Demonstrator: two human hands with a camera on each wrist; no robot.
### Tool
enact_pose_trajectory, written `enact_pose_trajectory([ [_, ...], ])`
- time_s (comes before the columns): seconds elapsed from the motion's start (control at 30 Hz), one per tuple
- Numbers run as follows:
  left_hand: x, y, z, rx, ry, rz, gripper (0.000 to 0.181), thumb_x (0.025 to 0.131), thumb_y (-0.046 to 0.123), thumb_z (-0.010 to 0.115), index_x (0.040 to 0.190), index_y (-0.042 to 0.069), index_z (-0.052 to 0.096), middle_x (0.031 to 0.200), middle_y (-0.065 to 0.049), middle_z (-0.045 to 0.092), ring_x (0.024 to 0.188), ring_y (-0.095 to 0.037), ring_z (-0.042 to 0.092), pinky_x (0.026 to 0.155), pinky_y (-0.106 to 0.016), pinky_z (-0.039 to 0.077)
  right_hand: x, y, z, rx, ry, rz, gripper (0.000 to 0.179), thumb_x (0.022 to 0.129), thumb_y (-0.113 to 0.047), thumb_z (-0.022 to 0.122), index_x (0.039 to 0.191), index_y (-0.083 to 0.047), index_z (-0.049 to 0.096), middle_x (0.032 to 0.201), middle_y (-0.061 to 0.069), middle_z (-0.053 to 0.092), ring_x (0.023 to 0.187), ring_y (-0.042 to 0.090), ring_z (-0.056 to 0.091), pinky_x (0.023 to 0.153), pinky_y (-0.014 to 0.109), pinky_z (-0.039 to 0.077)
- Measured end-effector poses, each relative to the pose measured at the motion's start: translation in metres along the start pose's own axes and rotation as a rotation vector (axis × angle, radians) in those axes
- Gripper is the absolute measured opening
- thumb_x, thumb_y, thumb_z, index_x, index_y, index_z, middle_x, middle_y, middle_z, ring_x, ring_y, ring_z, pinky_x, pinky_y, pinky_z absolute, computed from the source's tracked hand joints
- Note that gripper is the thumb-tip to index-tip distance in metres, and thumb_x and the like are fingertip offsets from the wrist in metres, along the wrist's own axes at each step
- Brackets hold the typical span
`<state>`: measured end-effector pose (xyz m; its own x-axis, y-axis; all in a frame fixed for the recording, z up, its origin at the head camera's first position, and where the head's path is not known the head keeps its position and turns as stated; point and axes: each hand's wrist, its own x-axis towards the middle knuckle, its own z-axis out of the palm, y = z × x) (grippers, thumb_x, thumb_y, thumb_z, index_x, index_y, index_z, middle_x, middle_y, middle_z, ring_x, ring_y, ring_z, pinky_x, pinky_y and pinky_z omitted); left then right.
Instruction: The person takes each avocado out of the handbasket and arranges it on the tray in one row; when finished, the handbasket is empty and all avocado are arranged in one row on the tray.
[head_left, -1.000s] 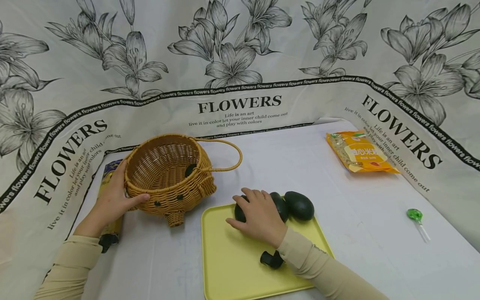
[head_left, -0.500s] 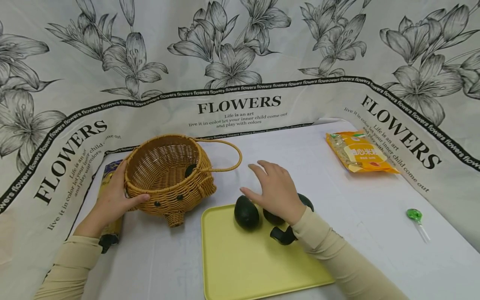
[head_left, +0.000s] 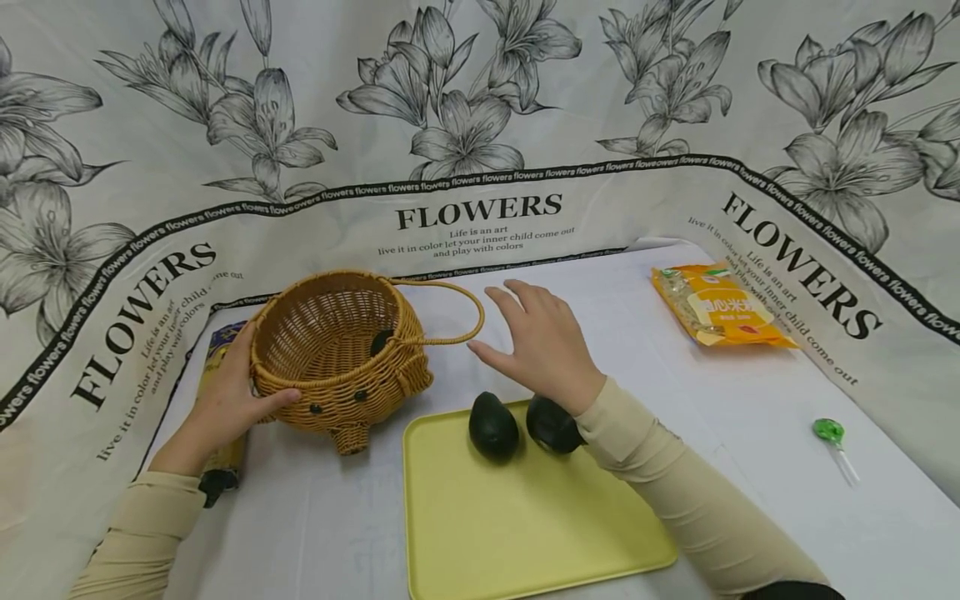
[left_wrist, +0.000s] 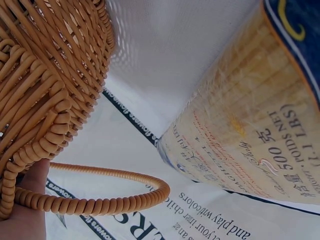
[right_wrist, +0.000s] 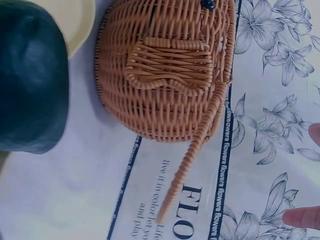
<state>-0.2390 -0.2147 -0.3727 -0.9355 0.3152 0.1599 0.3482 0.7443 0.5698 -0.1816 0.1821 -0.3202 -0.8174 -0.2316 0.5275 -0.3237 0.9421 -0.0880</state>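
My left hand [head_left: 228, 400] grips the left side of a wicker basket [head_left: 390, 392] shaped like an animal, thumb over its front rim. Part of that hand shows beside the basket's loop handle [left_wrist: 100, 205] in the left wrist view. A dark green, rounded thing [head_left: 381, 340] lies inside the basket. My right hand [head_left: 547, 346], fingers spread and holding nothing, is raised beyond the tray, its thumb near the right handle loop. Below it, two avocados [head_left: 493, 427] sit at the back of a yellow tray [head_left: 525, 525]. One avocado [right_wrist: 30, 80] looms close in the right wrist view.
A pack of spaghetti [left_wrist: 250, 125] lies left of the basket, partly behind my left hand. At the back right is an orange food packet [head_left: 723, 304], and nearer, a green lollipop [head_left: 829, 431]. A flower-printed cloth [head_left: 480, 108] rises behind the table.
My right hand has come up off the avocados and moved away toward the back, near the basket handle. A third avocado at the right is now hidden by my arm. My left hand stays put.
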Motion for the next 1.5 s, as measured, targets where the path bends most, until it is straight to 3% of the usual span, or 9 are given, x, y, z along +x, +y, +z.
enact_pose_trajectory([
  [0.83,0.001,0.002,-0.002,0.006,-0.010,-0.007,0.117,0.076,0.043,0.075,0.152,0.015,-0.008,0.158,-0.022,0.004,0.136,-0.055,0.019,0.099,-0.075,0.024,0.066,-0.056,-0.016,-0.022,0.003,-0.165,0.074,0.081,-0.063,0.059,0.135,-0.014,0.050,0.137,0.013,0.051,0.122,0.031,0.052,0.097,0.047,0.048],
  [1.3,0.001,-0.001,-0.002,0.009,-0.012,-0.010,0.117,0.076,0.043,0.075,0.152,0.014,-0.009,0.157,-0.024,0.005,0.135,-0.055,0.021,0.099,-0.075,0.024,0.094,-0.094,-0.009,-0.012,-0.117,-0.183,0.074,0.083,-0.066,0.052,0.139,-0.018,0.045,0.142,0.009,0.046,0.127,0.027,0.049,0.099,0.044,0.048],
  [1.5,0.002,0.000,-0.001,0.015,-0.010,-0.010,0.117,0.076,0.044,0.075,0.152,0.014,-0.008,0.157,-0.023,0.006,0.135,-0.055,0.022,0.098,-0.075,0.026,0.107,-0.108,0.001,-0.018,-0.226,-0.161,0.076,0.083,-0.069,0.048,0.142,-0.021,0.041,0.144,0.006,0.044,0.128,0.024,0.047,0.098,0.042,0.049],
])
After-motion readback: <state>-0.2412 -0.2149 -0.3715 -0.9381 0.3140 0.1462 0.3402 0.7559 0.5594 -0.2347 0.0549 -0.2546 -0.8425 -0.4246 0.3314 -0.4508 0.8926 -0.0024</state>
